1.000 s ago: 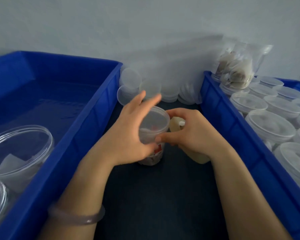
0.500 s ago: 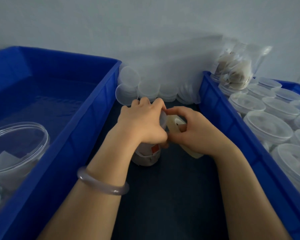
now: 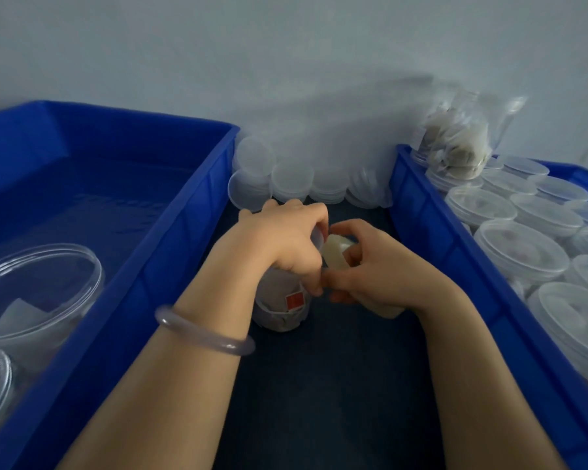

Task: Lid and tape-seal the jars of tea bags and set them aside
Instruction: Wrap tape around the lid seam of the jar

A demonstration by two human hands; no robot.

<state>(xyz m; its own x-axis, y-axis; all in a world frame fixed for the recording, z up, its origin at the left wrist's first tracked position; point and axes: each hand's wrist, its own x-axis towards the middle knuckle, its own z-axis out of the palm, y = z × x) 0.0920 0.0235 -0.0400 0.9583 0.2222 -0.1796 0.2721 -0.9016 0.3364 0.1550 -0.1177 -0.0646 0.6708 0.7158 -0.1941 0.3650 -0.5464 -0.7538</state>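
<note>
No word, number or brand is reading clearly anywhere in this view. A small red tag (image 3: pixel 294 301) is showing through the wall of the clear jar (image 3: pixel 276 315) of tea bags (a plain red square, any print on it too small to make out).
</note>
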